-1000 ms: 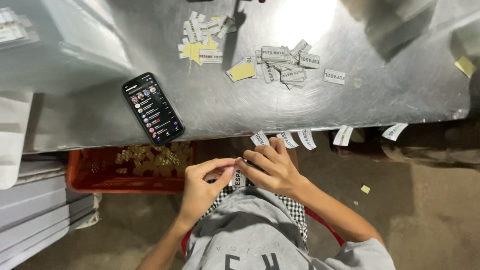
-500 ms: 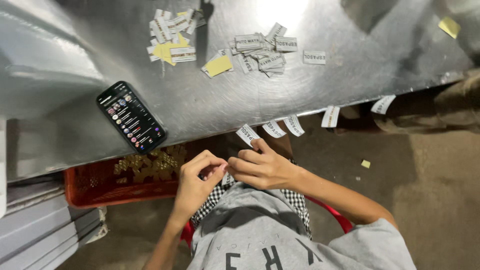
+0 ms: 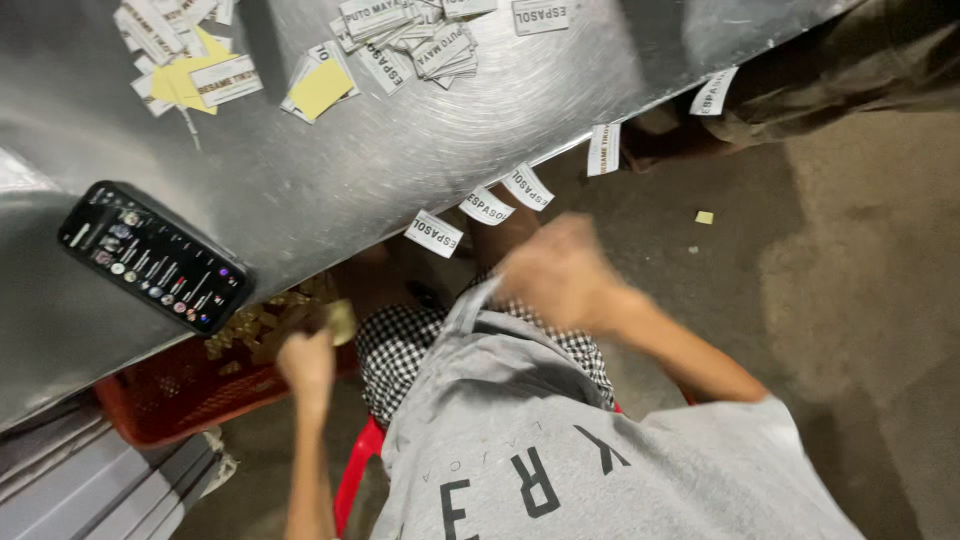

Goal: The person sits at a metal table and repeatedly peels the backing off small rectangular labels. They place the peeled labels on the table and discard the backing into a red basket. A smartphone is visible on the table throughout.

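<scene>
Left hand is pinching a small pale packet over the red basket; right hand is blurring beneath the steel table, finger state indiscernible.

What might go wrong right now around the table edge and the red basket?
The phone lies close to the steel table's near edge, so a bump might knock it off. Several white labels overhang that edge near the blurred right hand and may get brushed to the floor. The left hand holds a small piece above the red basket; it might slip.
</scene>
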